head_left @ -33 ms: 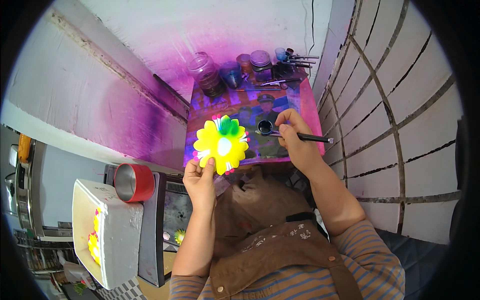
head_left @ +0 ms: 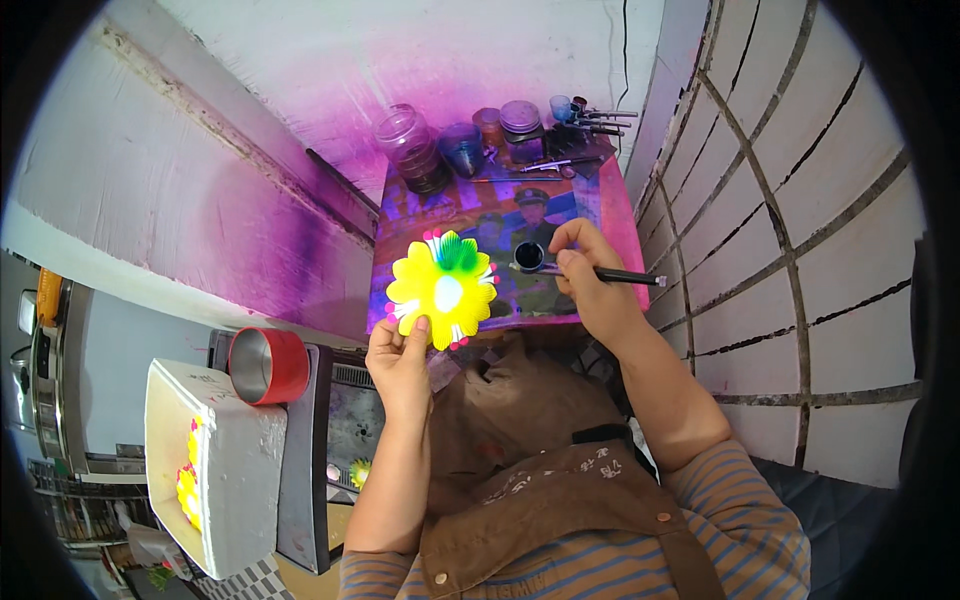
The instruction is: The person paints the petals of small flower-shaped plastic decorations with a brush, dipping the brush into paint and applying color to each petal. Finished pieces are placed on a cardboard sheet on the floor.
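Note:
My left hand (head_left: 400, 365) pinches the lower edge of a yellow flower-shaped piece (head_left: 420, 290), which has a pale centre, pink-tipped white strands and a green-shaded upper petal area. My right hand (head_left: 595, 290) is closed around a black-handled airbrush (head_left: 625, 276), whose small cup of dark liquid (head_left: 530, 255) faces up just right of the flower; its nozzle end points left toward the flower. Both hands are at the near part of a paint-stained tabletop (head_left: 620, 200), over a faded printed picture.
Jars (head_left: 410, 140), cups (head_left: 460, 150) and more airbrushes (head_left: 560, 164) line the table's back. Walls enclose it behind and on both sides. At lower left stand a red metal pot (head_left: 285, 365) and a white foam box (head_left: 240, 480) with yellow flowers (head_left: 188, 480) inside.

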A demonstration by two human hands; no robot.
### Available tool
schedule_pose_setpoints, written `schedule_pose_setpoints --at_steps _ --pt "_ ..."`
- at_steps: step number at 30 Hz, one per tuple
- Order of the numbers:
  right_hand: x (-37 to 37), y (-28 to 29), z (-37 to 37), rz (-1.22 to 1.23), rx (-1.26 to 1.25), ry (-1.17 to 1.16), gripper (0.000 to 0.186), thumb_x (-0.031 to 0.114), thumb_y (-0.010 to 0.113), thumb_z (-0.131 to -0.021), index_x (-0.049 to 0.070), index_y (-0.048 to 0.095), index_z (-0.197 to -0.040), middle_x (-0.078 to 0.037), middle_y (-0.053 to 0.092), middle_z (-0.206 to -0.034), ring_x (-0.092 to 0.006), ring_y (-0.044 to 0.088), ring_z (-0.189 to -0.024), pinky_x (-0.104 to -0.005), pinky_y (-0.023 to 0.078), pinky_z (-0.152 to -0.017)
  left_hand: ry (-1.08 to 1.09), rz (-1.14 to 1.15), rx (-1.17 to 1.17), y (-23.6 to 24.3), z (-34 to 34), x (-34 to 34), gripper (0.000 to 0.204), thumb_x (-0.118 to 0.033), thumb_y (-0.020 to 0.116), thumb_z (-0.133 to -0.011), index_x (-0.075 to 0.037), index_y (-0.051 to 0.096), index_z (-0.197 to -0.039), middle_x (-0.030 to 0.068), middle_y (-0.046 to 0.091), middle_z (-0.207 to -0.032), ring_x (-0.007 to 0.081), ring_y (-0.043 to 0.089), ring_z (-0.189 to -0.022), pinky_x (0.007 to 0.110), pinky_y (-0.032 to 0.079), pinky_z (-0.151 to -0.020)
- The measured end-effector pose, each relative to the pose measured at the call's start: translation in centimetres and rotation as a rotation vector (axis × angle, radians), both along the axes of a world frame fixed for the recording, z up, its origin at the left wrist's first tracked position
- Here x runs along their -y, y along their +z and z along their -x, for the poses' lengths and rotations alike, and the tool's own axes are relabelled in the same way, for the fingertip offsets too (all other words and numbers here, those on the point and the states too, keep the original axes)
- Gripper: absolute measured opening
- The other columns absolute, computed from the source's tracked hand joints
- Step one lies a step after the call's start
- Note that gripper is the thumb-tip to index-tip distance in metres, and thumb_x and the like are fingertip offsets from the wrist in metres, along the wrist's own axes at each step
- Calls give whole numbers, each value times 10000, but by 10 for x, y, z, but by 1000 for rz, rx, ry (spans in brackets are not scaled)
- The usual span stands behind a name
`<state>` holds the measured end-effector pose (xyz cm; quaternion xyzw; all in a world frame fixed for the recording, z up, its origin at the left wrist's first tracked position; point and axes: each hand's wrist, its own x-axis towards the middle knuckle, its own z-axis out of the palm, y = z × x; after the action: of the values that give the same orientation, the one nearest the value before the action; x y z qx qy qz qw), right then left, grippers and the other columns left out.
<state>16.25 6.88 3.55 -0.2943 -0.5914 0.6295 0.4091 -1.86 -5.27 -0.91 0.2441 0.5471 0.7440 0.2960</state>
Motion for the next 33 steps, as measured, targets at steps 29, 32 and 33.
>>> schedule_pose_setpoints --at_steps 29,32,33 --pt "-54 -15 -13 119 64 -131 233 305 521 -832 82 457 -848 46 380 -556 -32 330 -496 -206 246 -443 -127 263 422 -46 37 -26 265 -96 527 -819 -97 454 -1073 55 539 -1011 198 555 -888 333 470 -771" --pt "-53 -15 -11 123 99 -128 229 300 524 -828 82 456 -851 46 380 -555 -35 332 -496 -209 249 -444 -77 456 435 -52 53 -33 216 -196 513 -845 -98 494 -1037 52 552 -982 182 558 -854 325 480 -734" --pt "-52 -14 -11 125 109 -127 229 299 525 -827 82 457 -852 46 381 -557 -36 333 -498 -210 250 -445 -58 509 426 -52 56 -35 209 -210 512 -848 -97 502 -1024 51 558 -969 179 560 -846 322 482 -723"
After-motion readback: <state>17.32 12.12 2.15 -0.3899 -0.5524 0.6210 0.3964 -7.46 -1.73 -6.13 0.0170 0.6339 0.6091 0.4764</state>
